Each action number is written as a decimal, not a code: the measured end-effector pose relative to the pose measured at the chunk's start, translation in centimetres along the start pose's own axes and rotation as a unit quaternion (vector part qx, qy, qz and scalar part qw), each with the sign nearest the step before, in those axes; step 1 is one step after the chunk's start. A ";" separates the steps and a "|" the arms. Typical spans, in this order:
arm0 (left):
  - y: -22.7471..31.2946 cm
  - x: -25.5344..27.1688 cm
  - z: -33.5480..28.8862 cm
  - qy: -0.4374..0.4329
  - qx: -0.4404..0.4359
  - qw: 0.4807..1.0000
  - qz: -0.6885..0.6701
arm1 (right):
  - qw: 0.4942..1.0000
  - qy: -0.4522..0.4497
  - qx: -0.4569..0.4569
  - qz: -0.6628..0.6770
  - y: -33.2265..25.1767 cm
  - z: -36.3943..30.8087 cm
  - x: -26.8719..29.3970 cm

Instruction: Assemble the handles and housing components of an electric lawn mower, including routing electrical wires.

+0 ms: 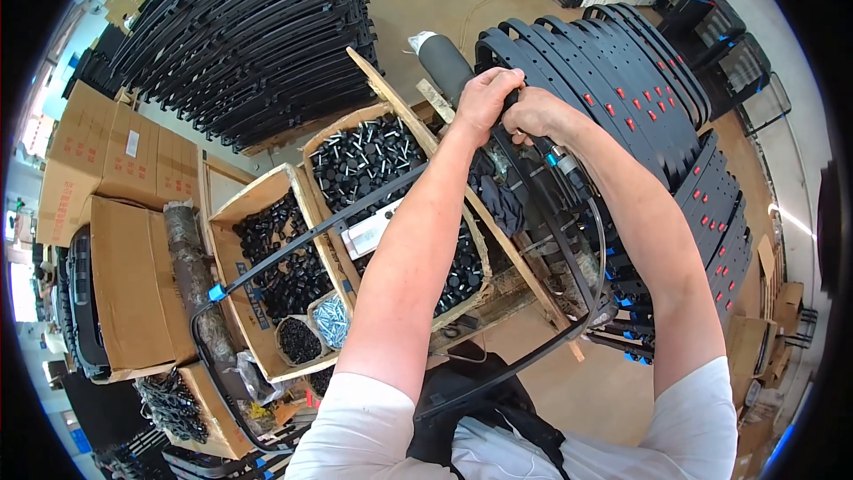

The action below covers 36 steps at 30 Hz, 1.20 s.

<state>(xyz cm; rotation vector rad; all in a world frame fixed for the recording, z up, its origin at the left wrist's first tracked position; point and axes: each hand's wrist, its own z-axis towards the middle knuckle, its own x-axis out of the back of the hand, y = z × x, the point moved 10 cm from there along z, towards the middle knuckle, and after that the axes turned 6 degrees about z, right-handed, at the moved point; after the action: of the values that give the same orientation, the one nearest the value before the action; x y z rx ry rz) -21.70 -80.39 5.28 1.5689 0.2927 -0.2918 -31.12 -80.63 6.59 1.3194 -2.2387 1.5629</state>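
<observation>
Dark part [510,100] sits between both hands; left hand [484,108] closed round it, right hand [542,114] curled against it (fingers partly hidden, can't tell what they grip). Metal fitting [567,167] just below; black tubular frame [311,236] crosses boxes [253,204] of small hardware.

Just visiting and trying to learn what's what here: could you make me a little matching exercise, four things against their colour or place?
Things
1. Left hand
2. Small screws
3. Stacked curved parts
4. Cartons

Descriptions
A. Black, with small red pieces
B. Brown, toward the picture's left edge
C. Close beside the right hand, at the end of a bare forearm
D. Silvery blue, beside the wooden-edged bins' black pieces

Pairs: 1-C, 2-D, 3-A, 4-B
</observation>
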 end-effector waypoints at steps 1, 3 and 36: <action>0.1 0.6 0.1 0.007 -0.004 1.000 0.002 | 1.000 -0.006 0.006 -0.002 -0.4 0.3 -0.5; 1.3 1.6 0.2 0.036 -0.032 0.998 0.028 | 0.994 -0.007 0.025 -0.102 -1.8 1.0 -0.7; 10.9 28.9 -28.5 0.192 -0.062 0.979 0.016 | 0.947 -0.090 0.104 -0.290 -21.3 -10.5 -32.9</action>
<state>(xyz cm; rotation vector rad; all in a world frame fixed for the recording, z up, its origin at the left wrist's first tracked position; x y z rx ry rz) 9.23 -51.93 5.50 1.4987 0.5746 0.0586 0.16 -54.88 9.26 2.0156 -1.5563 1.5151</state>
